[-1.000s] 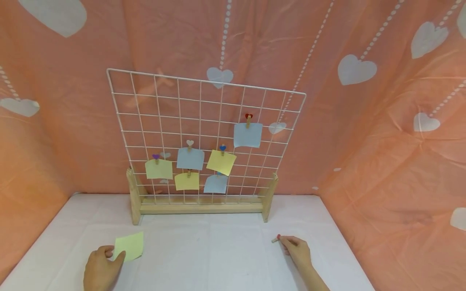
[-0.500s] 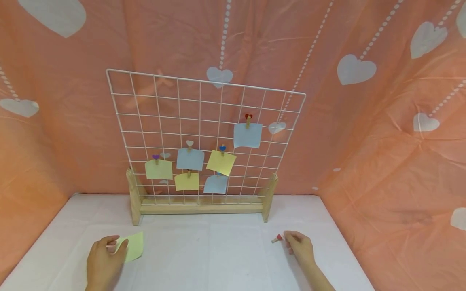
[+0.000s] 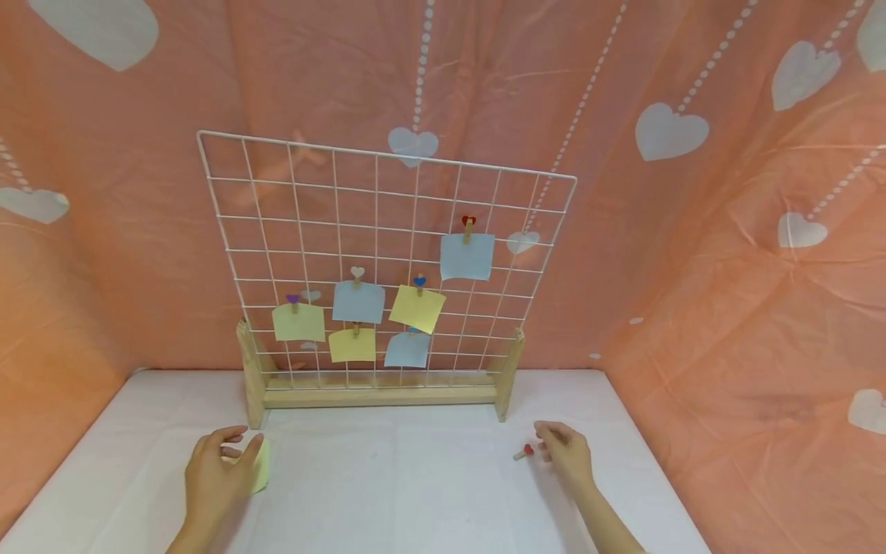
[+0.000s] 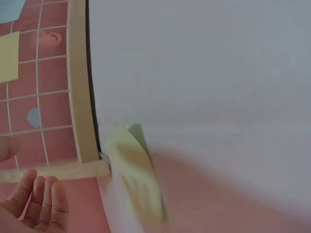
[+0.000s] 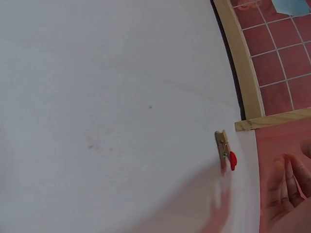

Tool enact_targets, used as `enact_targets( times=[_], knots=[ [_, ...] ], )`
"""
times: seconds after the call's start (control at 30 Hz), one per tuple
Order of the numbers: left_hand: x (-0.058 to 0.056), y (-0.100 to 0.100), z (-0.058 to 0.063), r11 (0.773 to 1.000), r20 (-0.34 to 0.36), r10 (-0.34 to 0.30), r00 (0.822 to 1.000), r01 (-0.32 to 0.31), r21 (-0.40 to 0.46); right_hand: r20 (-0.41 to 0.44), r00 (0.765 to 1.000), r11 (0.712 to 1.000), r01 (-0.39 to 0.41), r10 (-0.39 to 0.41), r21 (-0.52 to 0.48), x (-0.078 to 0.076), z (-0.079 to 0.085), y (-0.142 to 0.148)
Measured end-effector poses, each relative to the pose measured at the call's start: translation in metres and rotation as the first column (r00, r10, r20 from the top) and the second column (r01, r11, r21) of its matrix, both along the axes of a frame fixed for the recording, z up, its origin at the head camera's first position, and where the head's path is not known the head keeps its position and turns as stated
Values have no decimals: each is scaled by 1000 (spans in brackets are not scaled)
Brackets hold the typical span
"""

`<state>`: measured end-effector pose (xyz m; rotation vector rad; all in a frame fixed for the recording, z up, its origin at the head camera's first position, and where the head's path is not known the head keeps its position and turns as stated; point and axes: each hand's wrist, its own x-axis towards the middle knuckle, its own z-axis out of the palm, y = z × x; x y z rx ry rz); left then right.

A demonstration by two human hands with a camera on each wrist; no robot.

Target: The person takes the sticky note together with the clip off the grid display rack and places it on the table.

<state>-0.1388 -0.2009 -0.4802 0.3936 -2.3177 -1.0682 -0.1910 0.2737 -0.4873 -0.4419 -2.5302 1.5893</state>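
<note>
My left hand (image 3: 216,475) hovers over the green sticky notes (image 3: 261,468) on the table, its fingers loosely bent with nothing between them. It hides much of the notes in the head view; the left wrist view shows the notes (image 4: 135,177) lying under the hand's shadow. My right hand (image 3: 569,459) is raised just right of a small wooden clothespin (image 3: 524,452) with a red heart. Its fingers are relaxed and hold nothing. In the right wrist view the clothespin (image 5: 223,150) lies on the white cloth, apart from the fingers (image 5: 277,182).
A white wire grid (image 3: 377,208) stands tilted in a wooden stand (image 3: 381,396) at the back. Several blue, yellow and green notes hang clipped on it, such as a blue note (image 3: 467,256) at upper right. An orange curtain (image 3: 692,254) with white hearts encloses the white table (image 3: 388,492).
My left hand has let go of the green notes and moved up and right over them. My right hand has released the clothespin and risen away from it. Notes and clothespin stay on the table.
</note>
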Motion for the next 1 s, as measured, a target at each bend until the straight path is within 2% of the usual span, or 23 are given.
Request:
enact_targets(
  times=[0.1,0.37,0.73,1.0],
  knots=[
    [-5,3,2,1000,-31,-17,999,17,-10,-22,1000,1000,-11,12,21,-3,5,-2],
    [-18,19,17,997,-40,-81,996,81,-6,-100,994,998,-47,51,41,-11,20,-11],
    [-34,41,37,995,-100,-97,990,100,29,-197,977,997,-81,80,6,-27,44,-25],
    [-46,50,46,994,-171,-106,979,105,-19,-228,970,996,-91,84,-19,-40,59,-35]
  ],
)
